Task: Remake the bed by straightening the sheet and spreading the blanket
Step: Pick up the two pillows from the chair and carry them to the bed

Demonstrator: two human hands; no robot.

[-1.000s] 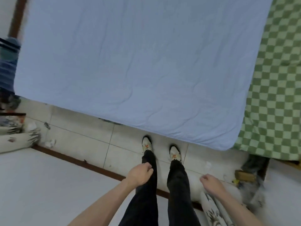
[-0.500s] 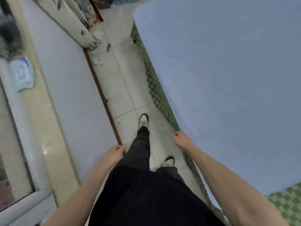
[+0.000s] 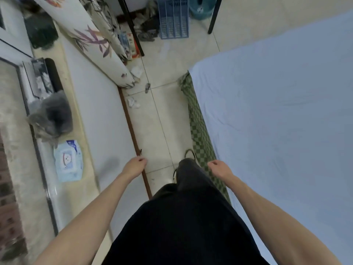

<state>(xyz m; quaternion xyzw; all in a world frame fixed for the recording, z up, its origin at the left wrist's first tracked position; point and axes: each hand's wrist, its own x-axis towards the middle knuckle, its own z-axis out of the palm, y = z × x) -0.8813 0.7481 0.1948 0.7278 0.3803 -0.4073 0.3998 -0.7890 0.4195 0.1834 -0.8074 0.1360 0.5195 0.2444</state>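
Now tiled floor (image 3: 162,115) borders blanket (image 3: 277,115) edge.

Left hand (image 3: 134,165) and right hand (image 3: 219,168) hang loosely curled at the sides, holding nothing.

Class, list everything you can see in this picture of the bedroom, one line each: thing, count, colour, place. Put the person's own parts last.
light blue blanket: one, pale blue, spread flat over the bed at right.
green-and-white checked sheet: one, showing along the bed's left edge under the blanket.
pack of wet wipes: one, pale blue and white, on the ledge at left.
blue plastic basket: one, blue, on the floor at the top.
teal plastic basin: one, teal, beside the basket.
floral curtain: one, cream with purple leaves, hanging top left.
crumpled tissues: a few, white, on the tiled floor.
left hand: one, loosely curled, holding nothing.
right hand: one, loosely curled, beside the bed edge, holding nothing.
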